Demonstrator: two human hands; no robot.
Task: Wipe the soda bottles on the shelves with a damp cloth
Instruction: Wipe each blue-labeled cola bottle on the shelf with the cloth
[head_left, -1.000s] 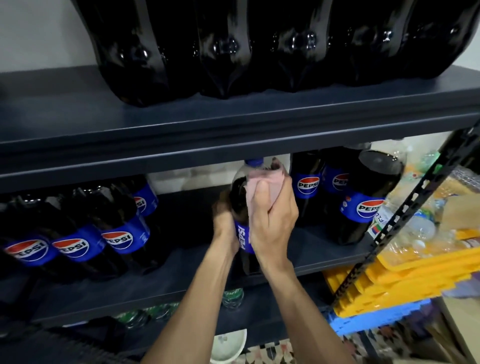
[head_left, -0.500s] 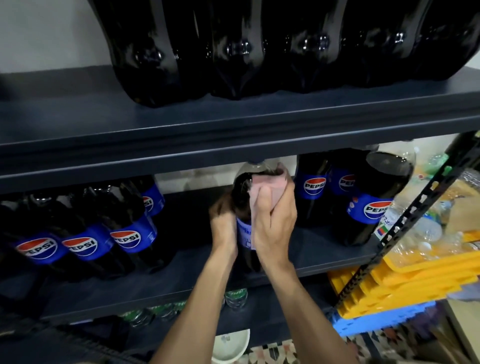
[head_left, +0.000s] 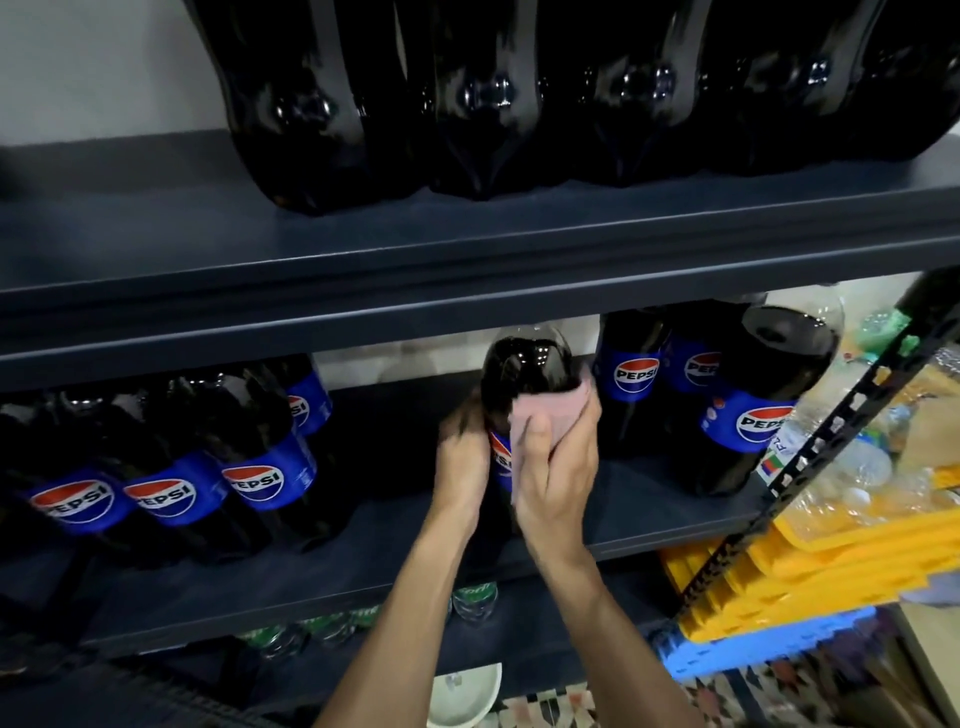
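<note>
Left hand (head_left: 462, 457) grips the bottle (head_left: 524, 364), right hand (head_left: 558, 467) clasps the cloth (head_left: 545, 410) round it; damp plastic could slip free and fall

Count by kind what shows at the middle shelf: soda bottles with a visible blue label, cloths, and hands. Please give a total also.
Dark plastic soda bottles with a visible blue Pepsi label: 8
Pink fabric cloth: 1
Bare hands: 2 (left hand, right hand)
Total: 11

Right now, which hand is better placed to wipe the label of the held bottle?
Right: the right hand presses the pink cloth on the bottle, beside its label; the left hand only grips the other side.
</note>
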